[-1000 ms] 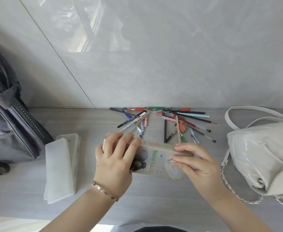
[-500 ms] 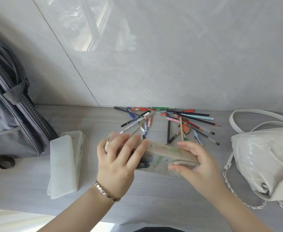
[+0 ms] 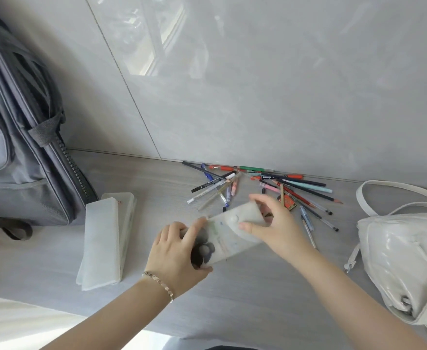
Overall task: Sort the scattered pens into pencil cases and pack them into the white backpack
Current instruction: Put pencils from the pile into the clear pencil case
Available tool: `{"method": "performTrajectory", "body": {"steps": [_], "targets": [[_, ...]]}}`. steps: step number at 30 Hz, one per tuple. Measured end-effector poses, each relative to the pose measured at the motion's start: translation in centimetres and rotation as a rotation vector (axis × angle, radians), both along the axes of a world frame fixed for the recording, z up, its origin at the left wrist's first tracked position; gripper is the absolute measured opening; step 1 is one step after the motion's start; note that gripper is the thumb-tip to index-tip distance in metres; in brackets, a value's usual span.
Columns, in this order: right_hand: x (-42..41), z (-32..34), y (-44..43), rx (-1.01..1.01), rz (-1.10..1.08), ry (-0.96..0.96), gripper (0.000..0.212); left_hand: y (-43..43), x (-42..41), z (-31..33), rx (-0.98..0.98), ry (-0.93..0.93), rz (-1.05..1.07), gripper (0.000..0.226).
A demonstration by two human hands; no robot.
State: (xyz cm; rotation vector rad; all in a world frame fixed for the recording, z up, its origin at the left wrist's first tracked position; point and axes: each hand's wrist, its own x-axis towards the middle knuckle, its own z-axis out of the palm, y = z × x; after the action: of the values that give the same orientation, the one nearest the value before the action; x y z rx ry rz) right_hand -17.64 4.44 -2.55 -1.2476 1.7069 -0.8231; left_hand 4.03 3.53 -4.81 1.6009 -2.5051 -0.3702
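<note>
Step in hand: opening the printed pencil case (image 3: pixel 225 238), centre of view, tilted over the surface (image 3: pixel 245 299).
Left hand (image 3: pixel 177 251) grip is wrapped round its 8 o'clock end. Right hand (image 3: pixel 275 223) grip pinches the snap flap (image 3: pixel 247 213) at the 2 o'clock end, thumb on the near face, fingers over the far edge.

To do it well, I'd say: anchor with the left grip, peel the flap fully back, turn the mouth toward the pens (image 3: pixel 308 186) at 12 o'clock, feed them in small bunches.

Containers:
- Held case: translucent, no pens show through, likely empty.
- 2 frosted cases (image 3: pixel 101 238) at 9 o'clock, lying together, contents unreadable.
- White backpack (image 3: pixel 404 253) at 3 o'clock, opening not visible.
- Grey bag (image 3: pixel 17 152) at 10 o'clock, zip looks closed.
</note>
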Motion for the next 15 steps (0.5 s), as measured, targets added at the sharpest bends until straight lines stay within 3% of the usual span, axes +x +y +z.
{"method": "performTrajectory", "body": {"steps": [2, 5, 7, 9, 13, 15], "targets": [[0.3, -0.2, -0.6, -0.094, -0.139, 0.017, 0.053, -0.3, 0.1, 0.2, 0.308, 0.172, 0.317, 0.085], [0.6, -0.6, -0.8, -0.072, -0.152, -0.003, 0.034, -1.8, 1.3, -1.4, 0.404, 0.493, 0.807, 0.078], [1.1, -1.4, -0.4, -0.027, -0.088, -0.004, 0.026, -3.2, 2.3, -2.8, 0.376, 0.420, 0.940, 0.073], [1.7, -2.1, 0.1, 0.004, -0.038, 0.013, 0.022, -4.2, 2.8, -4.2, 0.352, 0.223, 0.991, 0.073], [2.8, -2.4, 0.5, 0.032, 0.051, 0.043, 0.020, -4.4, 2.8, -5.7, 0.349, -0.002, 0.924, 0.084], [3.2, -2.1, 0.7, 0.050, 0.099, 0.062, 0.019, -4.3, 3.2, -5.8, 0.309, -0.047, 0.822, 0.077]]}}
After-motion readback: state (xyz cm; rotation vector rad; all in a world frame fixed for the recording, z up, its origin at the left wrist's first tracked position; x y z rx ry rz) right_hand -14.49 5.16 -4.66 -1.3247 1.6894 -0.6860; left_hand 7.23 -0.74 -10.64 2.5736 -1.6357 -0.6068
